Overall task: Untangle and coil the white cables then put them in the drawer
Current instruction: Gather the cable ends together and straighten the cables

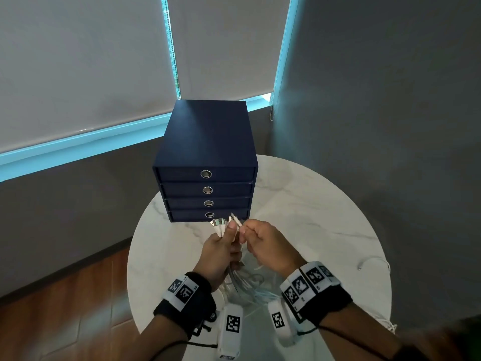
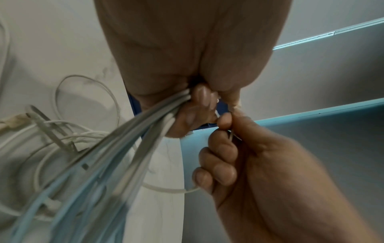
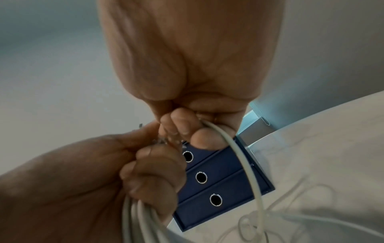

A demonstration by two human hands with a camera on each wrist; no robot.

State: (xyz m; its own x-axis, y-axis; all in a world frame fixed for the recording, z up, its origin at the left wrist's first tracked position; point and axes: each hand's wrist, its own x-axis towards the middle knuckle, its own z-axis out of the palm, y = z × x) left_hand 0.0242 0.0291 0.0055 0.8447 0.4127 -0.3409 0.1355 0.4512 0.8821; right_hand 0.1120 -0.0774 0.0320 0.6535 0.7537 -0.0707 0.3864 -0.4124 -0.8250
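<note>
Above the round marble table (image 1: 299, 204), just in front of the closed navy drawer unit (image 1: 208, 142), the left hand (image 1: 221, 252) grips a bundle of white cables (image 2: 129, 144) near their plug ends (image 1: 221, 225), which fan upward and away from the person. The right hand (image 1: 270, 247), right beside it, pinches one cable (image 3: 243, 162) that trails down to the loose tangle on the table. That strand runs roughly vertical, so freeing it likely means drawing it rightward, away from the bundle.
</note>
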